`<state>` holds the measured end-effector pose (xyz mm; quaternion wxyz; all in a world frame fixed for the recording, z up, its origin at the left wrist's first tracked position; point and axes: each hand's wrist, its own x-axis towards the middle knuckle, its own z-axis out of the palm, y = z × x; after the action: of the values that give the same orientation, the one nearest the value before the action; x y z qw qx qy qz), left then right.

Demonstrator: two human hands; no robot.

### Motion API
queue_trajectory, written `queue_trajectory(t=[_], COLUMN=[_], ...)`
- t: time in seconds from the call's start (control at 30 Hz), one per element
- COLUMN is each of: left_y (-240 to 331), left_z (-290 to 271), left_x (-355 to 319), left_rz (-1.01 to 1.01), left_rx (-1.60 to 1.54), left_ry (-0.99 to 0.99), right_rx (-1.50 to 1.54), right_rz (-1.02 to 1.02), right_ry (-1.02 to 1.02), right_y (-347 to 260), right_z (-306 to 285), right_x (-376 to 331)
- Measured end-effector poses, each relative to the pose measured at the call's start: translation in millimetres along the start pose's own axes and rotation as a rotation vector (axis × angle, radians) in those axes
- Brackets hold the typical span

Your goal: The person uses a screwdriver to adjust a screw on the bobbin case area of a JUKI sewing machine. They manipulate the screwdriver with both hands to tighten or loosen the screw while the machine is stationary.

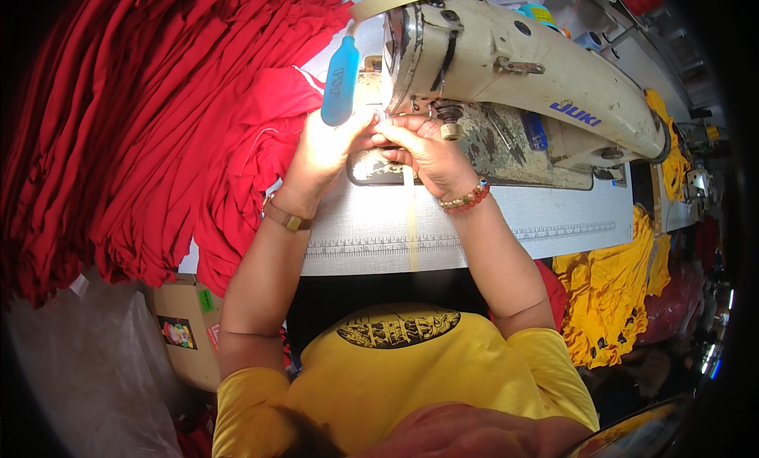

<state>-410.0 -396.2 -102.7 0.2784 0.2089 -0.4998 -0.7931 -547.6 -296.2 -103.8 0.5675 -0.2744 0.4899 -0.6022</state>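
Note:
Both hands meet at the needle end of a worn cream sewing machine (pixel 474 51). My left hand (pixel 334 146) has its thumb and fingertips closed, just below a blue lamp-like piece (pixel 341 82). My right hand (pixel 431 151) pinches with thumb and forefinger, its tips touching or nearly touching those of the left. Bright light and the fingers hide whatever lies between them. A narrow pale-yellow strip (pixel 410 221) runs from below the right hand toward the table's front edge; whether it is held cannot be seen. Red fabric (pixel 296 94) lies close beside the left hand.
A large heap of red cloth pieces (pixel 150 126) covers the left side. The white tabletop (pixel 364 256) carries a printed ruler (pixel 538 230). Yellow cloth (pixel 605 300) hangs at the right. Below left stand a cardboard box (pixel 186 324) and clear plastic sheeting (pixel 87 363).

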Motion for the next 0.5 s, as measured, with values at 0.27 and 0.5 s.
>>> queue_trajectory(t=[0.27, 0.5], left_y=[13.7, 15.2], left_z=[-2.4, -2.2], left_x=[-2.4, -0.3], left_rz=[-0.002, -0.079], left_rx=[0.04, 0.059], left_ry=[-0.08, -0.107], right_rx=[0.074, 0.053], right_rz=[0.091, 0.092], right_ry=[-0.095, -0.13], right_y=[-10.8, -7.4], right_z=[-6.1, -10.9], right_x=[-5.6, -2.7])
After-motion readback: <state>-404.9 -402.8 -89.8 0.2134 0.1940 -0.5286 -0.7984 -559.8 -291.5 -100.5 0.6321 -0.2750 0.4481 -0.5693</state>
